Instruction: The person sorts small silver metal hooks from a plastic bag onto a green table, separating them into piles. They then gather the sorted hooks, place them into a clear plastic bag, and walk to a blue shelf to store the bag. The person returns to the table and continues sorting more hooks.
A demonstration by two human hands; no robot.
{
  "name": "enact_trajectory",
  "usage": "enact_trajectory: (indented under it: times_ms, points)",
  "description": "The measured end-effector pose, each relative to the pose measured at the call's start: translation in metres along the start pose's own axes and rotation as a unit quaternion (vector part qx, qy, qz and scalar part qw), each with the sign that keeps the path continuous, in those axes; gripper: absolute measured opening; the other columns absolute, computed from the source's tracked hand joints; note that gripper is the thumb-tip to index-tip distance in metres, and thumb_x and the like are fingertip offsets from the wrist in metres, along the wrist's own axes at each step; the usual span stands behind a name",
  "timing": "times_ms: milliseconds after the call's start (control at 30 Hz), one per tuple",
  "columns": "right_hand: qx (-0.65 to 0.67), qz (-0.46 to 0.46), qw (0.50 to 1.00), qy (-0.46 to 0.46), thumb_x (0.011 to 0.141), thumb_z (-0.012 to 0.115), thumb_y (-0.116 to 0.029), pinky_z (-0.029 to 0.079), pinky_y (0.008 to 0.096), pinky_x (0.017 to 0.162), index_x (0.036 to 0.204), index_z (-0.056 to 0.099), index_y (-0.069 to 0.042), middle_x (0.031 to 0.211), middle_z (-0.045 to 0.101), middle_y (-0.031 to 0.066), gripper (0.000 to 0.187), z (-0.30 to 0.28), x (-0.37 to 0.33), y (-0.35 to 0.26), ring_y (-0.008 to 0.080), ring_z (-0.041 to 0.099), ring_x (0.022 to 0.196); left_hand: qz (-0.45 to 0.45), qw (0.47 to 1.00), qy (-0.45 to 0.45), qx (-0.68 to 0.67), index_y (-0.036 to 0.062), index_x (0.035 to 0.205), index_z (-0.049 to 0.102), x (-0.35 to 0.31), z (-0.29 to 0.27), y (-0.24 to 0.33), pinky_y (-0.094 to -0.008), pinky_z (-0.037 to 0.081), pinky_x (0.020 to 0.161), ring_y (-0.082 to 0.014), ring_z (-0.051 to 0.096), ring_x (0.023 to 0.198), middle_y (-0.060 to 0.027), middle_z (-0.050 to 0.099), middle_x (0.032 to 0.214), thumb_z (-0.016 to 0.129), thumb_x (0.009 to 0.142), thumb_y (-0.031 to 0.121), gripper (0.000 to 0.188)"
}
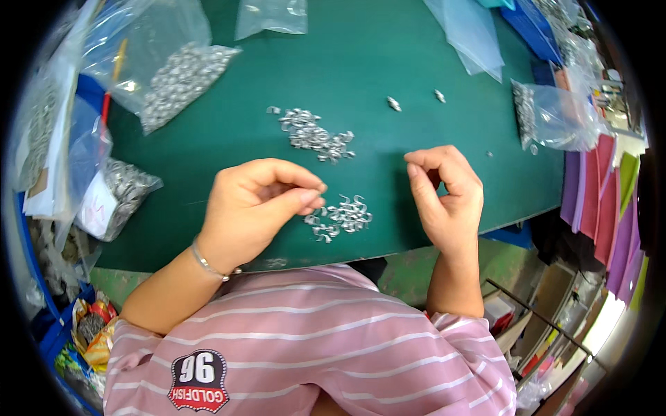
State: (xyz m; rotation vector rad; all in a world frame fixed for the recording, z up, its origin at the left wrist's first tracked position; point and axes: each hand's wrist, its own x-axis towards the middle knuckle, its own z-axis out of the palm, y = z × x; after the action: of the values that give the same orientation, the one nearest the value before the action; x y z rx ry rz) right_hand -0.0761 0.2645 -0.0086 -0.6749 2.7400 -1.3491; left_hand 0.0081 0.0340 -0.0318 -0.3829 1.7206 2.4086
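My left hand (244, 211) is closed in a pinch just left of a small pile of curved, hook-like silver metal pieces (350, 213). Whatever lies between its fingertips, if anything, is too small to make out. To the right, above the table, my right hand (449, 197) has thumb and forefinger brought together, and its fingertips hide anything held there. Farther out lies a second pile of small silver metal pieces (312, 135). Two separate silver pieces, one nearer the middle (394, 103) and one to its right (440, 96), rest beyond my right hand.
A clear bag of silver pieces (182, 82) lies at the far left, with another filled bag (121, 191) nearer me. On the right are a partly filled clear bag (525, 114) and a blue bin (533, 31). Flat plastic bags (468, 35) lie on the green table (361, 66).
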Motion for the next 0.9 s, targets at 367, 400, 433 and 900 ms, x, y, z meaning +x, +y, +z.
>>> enact_trajectory:
  times_ms: [367, 400, 433, 900]
  points:
    - [-0.015, -0.208, 0.974, -0.087, 0.071, 0.064, 0.01, 0.049, 0.0378, 0.076, 0.1, 0.067, 0.0, 0.102, 0.064, 0.0117, 0.031, 0.043, 0.008, -0.006, 0.029, 0.061, 0.089, -0.056, 0.997, 0.007, -0.052, -0.0086, 0.106, 0.064, 0.004, -0.005, 0.005, -0.0306, 0.06, 0.08, -0.0253, 0.071, 0.092, -0.0198, 0.07, 0.102, 0.062, 0.089, -0.008, 0.017]
    - [-0.003, -0.188, 0.979, -0.074, 0.072, 0.066, 0.009, 0.049, 0.037, 0.074, 0.1, 0.067, 0.0, 0.1, 0.064, 0.0115, 0.03, 0.043, 0.006, -0.007, 0.0283, 0.061, 0.087, -0.057, 0.997, 0.008, -0.055, -0.0087, 0.106, 0.064, 0.004, -0.005, 0.004, -0.0308, 0.06, 0.08, -0.0253, 0.071, 0.093, -0.0197, 0.07, 0.102, 0.061, 0.089, -0.008, 0.017]
    - [0.009, -0.169, 0.984, -0.061, 0.073, 0.068, 0.008, 0.049, 0.0363, 0.073, 0.1, 0.068, -0.001, 0.098, 0.064, 0.0114, 0.028, 0.042, 0.005, -0.009, 0.0277, 0.061, 0.085, -0.058, 0.997, 0.009, -0.059, -0.0087, 0.106, 0.064, 0.003, -0.004, 0.004, -0.031, 0.06, 0.08, -0.0252, 0.071, 0.093, -0.0196, 0.07, 0.102, 0.061, 0.089, -0.008, 0.017]
    - [-0.022, -0.162, 0.986, -0.017, 0.073, 0.073, 0.006, 0.05, 0.0338, 0.063, 0.087, 0.067, 0.0, 0.082, 0.063, 0.0117, 0.016, 0.036, -0.003, -0.005, 0.0276, 0.061, 0.073, 0.123, 0.954, -0.059, 0.266, -0.0021, 0.091, 0.07, -0.008, -0.001, 0.006, -0.0245, 0.057, 0.067, -0.0153, 0.069, 0.076, -0.0106, 0.07, 0.088, 0.071, 0.08, -0.008, 0.012]
